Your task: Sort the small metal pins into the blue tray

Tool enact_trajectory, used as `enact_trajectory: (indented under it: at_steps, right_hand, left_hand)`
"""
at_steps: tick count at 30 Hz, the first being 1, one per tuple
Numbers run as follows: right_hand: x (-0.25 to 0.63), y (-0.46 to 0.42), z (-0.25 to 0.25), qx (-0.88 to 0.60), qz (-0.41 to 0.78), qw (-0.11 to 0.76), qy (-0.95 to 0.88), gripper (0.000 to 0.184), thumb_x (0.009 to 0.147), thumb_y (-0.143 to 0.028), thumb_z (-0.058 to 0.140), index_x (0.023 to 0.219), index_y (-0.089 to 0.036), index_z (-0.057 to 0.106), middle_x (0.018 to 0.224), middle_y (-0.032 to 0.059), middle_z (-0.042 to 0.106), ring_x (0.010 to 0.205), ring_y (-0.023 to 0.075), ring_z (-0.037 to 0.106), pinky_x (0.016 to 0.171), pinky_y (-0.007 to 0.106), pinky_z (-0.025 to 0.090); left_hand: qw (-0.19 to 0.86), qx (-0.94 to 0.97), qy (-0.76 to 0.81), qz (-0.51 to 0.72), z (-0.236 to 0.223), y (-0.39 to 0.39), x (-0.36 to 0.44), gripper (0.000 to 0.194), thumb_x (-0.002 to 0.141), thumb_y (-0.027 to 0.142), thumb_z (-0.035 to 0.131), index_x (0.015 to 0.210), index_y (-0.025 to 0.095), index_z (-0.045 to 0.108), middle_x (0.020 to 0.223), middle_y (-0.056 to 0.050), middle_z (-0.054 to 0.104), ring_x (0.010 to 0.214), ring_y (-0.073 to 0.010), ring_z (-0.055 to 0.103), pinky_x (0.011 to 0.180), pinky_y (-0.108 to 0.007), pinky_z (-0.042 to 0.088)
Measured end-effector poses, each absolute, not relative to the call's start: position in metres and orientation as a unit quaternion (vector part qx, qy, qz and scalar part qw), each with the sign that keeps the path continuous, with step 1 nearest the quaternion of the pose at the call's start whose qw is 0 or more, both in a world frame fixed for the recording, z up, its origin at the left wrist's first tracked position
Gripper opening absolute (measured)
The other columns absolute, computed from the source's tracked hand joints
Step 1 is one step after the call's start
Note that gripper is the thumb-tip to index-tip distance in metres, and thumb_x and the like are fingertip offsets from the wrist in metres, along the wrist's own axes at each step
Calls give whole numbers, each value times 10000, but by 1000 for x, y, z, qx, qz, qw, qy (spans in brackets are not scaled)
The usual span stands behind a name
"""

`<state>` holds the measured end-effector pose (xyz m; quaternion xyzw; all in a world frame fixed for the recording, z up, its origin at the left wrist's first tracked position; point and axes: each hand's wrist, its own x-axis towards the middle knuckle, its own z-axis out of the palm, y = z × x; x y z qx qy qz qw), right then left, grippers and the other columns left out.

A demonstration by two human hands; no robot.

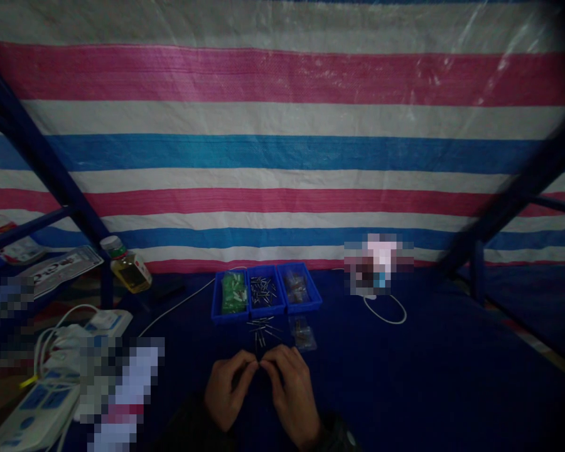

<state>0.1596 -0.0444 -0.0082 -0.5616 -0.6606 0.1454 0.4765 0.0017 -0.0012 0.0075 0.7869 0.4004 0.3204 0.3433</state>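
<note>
My left hand and my right hand meet at the fingertips low in the middle of the view. Whatever lies between the fingertips is too small to make out. Just beyond them, loose metal pins lie scattered on the dark blue table cloth. A small transparent bag lies to the right of the pins. Three blue plastic trays stand in a row farther on: the left one holds a green packet, the middle one metal pins, and the right one small bags.
A white power strip with plugged-in white cables lies at the lower left. A bottle of yellow liquid stands behind it. Blurred objects sit at the left and back right. A striped tarpaulin and dark blue metal frame bars rise behind.
</note>
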Motion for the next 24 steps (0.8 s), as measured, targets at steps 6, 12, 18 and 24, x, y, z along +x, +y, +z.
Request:
enact_trajectory:
  at_steps: [6, 12, 18, 24]
  right_hand:
    - [159, -46, -8, -553, 162, 477, -663, 174, 1034, -165, 486, 1045, -264, 629, 914, -8, 694, 866, 185, 671, 901, 339, 414]
    - [160, -45, -11, -544, 158, 476, -673, 218, 1027, -117, 455, 1019, -260, 620, 917, -13, 682, 852, 176, 658, 870, 328, 407]
    - [160, -44, -11, -576, 143, 468, -655, 254, 1041, -167, 454, 848, -235, 605, 818, -10, 665, 768, 173, 641, 801, 315, 416]
    - [160, -47, -10, -553, 148, 497, -652, 150, 1042, -203, 476, 1063, -255, 616, 969, 16, 709, 899, 194, 679, 878, 342, 445]
  left_hand:
    - [345, 781, 399, 333, 13, -2, 2, 257, 1004, 284, 500, 816, 184, 645, 567, 39, 562, 492, -108, 543, 525, -201, 380]
    - [357, 775, 396, 339, 20, -3, 4, 267, 1000, 280, 506, 795, 187, 648, 570, 37, 583, 481, -104, 531, 519, -198, 381]
    - [350, 778, 405, 328, 16, -3, 4, 285, 1008, 308, 497, 799, 187, 648, 572, 36, 579, 484, -106, 526, 517, -201, 374]
    - [348, 767, 419, 339, 13, -2, 3, 291, 1013, 329, 496, 806, 188, 644, 563, 38, 565, 492, -113, 534, 529, -207, 375]
